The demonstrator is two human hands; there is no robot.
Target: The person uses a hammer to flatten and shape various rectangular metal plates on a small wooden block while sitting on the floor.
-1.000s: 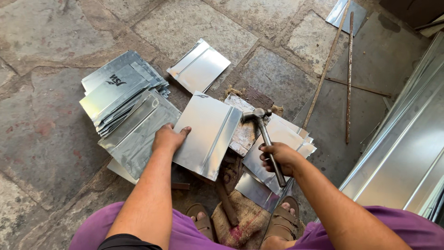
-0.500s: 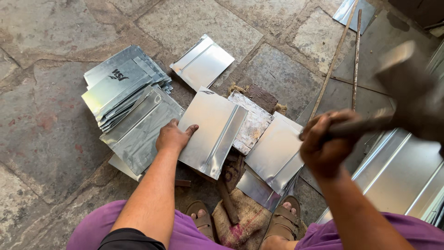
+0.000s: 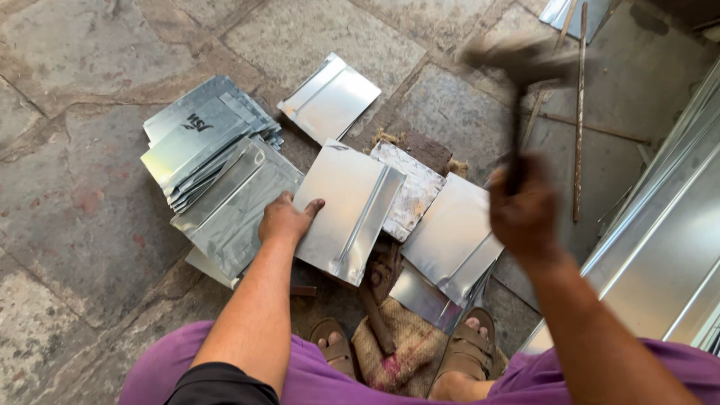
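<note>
Head view: left hand (image 3: 283, 220) lies flat, fingers spread, pressing the near-left edge of a folded metal sheet (image 3: 352, 210) that rests on a block (image 3: 409, 187) on the stone floor (image 3: 67, 225). Right hand (image 3: 523, 210) is fisted around the handle of a hammer (image 3: 517, 64), raised and blurred above another sheet (image 3: 450, 240). A stack of sheets (image 3: 202, 142) lies left of the left hand; long metal panels (image 3: 667, 255) sit at right.

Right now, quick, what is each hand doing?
Left hand: open, pressing flat on the folded metal sheet.
Right hand: closed around the handle of a raised, blurred hammer.
</note>
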